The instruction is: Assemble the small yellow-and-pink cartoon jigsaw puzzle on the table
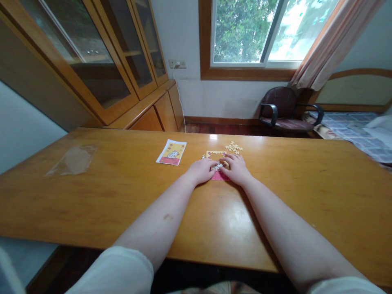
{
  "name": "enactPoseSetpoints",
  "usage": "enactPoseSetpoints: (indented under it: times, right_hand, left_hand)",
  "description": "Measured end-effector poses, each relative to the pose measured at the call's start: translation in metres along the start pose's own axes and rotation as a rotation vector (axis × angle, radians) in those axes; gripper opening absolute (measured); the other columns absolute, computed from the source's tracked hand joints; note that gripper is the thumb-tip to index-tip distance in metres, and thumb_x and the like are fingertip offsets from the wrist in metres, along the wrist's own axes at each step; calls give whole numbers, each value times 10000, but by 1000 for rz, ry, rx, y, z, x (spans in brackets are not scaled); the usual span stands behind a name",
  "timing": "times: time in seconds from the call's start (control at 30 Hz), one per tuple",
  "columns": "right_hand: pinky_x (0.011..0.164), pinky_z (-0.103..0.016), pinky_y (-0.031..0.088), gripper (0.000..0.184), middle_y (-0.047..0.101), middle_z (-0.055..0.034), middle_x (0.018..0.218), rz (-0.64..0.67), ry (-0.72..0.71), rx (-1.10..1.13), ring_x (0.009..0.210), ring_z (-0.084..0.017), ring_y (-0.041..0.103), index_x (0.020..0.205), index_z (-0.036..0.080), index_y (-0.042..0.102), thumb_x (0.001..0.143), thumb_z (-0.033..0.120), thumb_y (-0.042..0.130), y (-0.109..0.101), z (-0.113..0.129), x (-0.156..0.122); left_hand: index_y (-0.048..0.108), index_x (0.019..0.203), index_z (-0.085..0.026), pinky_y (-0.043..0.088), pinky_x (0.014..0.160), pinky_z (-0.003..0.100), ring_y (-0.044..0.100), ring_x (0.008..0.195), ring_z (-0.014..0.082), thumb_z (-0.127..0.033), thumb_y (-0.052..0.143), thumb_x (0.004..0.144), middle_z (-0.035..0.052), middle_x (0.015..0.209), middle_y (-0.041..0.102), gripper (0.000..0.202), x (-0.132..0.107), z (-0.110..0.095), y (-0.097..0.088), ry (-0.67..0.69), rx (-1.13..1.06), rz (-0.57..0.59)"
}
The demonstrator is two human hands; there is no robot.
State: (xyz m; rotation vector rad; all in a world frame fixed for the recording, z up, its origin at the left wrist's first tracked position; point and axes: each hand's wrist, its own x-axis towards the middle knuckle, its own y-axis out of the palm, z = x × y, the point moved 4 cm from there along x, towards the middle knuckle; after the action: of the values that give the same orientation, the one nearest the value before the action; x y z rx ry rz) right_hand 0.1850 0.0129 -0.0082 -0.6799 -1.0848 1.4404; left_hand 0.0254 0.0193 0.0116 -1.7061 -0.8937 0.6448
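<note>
A partly assembled jigsaw puzzle (219, 176) lies on the table between my hands, with a pink lower part, a white figure in the middle and a yellow border along the top. My left hand (201, 170) rests at its left side, fingers stretched over the edge and touching it. From the right, my right hand (237, 168) reaches onto the puzzle with its thumb and fingers apart. No piece shows clearly in either hand. Loose yellow puzzle pieces (233, 147) are heaped just beyond my right hand. A few small pieces (203, 157) sit beyond my left fingers.
A picture card (172, 152) with a white cartoon animal lies left of the puzzle. Farther left is a clear plastic bag (74, 160) on the wooden table (128, 196). Past the far edge stand a glass-door cabinet (134, 87), an armchair (281, 107) and a bed (352, 128).
</note>
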Motion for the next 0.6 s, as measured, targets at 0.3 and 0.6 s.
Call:
enactPoseSetpoints:
  times: [0.3, 0.6]
  right_hand:
    - [1114, -564, 182, 325, 544, -65, 1359, 22, -7, -7, 1280, -286, 417, 1126, 309, 695, 848, 416, 565, -1, 2, -1]
    - [1116, -536, 201, 326, 559, -73, 1345, 10, 4, 13, 1257, -279, 444, 1107, 269, 696, 832, 406, 585, -3, 1, 0]
  left_hand:
    - [628, 1230, -276, 502, 846, 317, 634, 977, 221, -384, 458, 915, 67, 1087, 679, 374, 0, 0, 1, -16, 10, 15]
    - [620, 1119, -212, 499, 855, 335, 640, 964, 226, -267, 444, 906, 90, 1112, 657, 282, 2, 24, -8, -360, -31, -130]
